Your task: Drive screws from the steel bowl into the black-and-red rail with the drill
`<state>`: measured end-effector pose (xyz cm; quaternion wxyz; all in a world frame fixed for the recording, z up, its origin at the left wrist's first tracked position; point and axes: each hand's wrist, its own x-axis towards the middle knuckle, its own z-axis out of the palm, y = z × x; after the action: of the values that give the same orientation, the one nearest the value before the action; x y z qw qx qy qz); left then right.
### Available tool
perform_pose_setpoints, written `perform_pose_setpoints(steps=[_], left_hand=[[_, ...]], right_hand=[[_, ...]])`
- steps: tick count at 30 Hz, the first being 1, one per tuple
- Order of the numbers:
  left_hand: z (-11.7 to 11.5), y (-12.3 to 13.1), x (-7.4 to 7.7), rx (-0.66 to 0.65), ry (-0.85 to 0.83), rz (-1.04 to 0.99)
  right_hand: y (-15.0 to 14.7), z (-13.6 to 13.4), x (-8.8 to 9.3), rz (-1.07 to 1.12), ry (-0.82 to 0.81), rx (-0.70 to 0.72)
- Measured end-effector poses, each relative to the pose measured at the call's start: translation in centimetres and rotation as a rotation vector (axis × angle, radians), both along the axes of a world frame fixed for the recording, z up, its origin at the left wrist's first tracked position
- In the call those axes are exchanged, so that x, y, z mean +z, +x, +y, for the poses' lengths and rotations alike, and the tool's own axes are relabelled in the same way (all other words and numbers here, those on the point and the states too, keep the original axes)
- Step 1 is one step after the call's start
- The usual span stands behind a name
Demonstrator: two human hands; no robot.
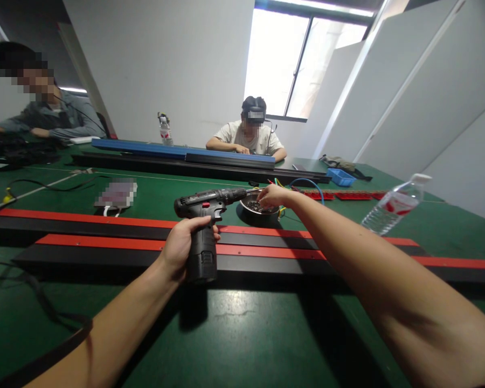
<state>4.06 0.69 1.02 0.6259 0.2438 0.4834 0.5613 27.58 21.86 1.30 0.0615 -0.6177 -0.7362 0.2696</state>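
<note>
My left hand (181, 245) is wrapped around the handle of a black cordless drill (202, 237), which points right above two long black bars with red tops (137, 243). Beyond those bars, a round metal bowl (262, 216) holds many small dark pieces that look like screws (251, 203). Over the bowl's right side reaches my right hand (272, 196), its fingers bent down together into the pieces. What the fingertips pinch, if anything, is too small to make out. The tip of the drill comes near the bowl's left rim.
A clear water bottle (396, 207) stands on the right of the green table (242, 334). Coloured wires (313, 185), red trays (353, 196) and a blue basket (340, 177) lie beyond. Long blue and black bars (194, 152) cross the far side, where two people sit.
</note>
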Motion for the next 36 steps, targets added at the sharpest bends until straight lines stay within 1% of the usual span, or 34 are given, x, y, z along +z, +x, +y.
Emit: perform_pose_setpoints(steps=[7,12,18,25,31,36], left_hand=[[0.2,-0.1,-0.2,0.008,0.022,-0.015],[0.2,0.0,-0.1,0.005,0.012,-0.017],[0.1,-0.2,0.1,-0.003,0.001,-0.009],[0.1,-0.1,0.2,0.000,-0.008,-0.006],[0.0,0.0,0.3,-0.003,-0.027,-0.005],[0.1,0.0,0.4,-0.003,-0.027,-0.001]], right_hand=[[0.5,-0.7,-0.5,0.084,-0.010,-0.013],[1.1,-0.6,-0.8,0.126,-0.016,-0.017],[1.4,-0.3,-0.6,0.145,-0.011,0.006],[1.5,-0.6,-0.5,0.156,-0.040,0.015],[1.4,-0.8,-0.5,0.090,0.006,0.047],[0.8,-0.3,-0.8,-0.081,0.018,0.113]])
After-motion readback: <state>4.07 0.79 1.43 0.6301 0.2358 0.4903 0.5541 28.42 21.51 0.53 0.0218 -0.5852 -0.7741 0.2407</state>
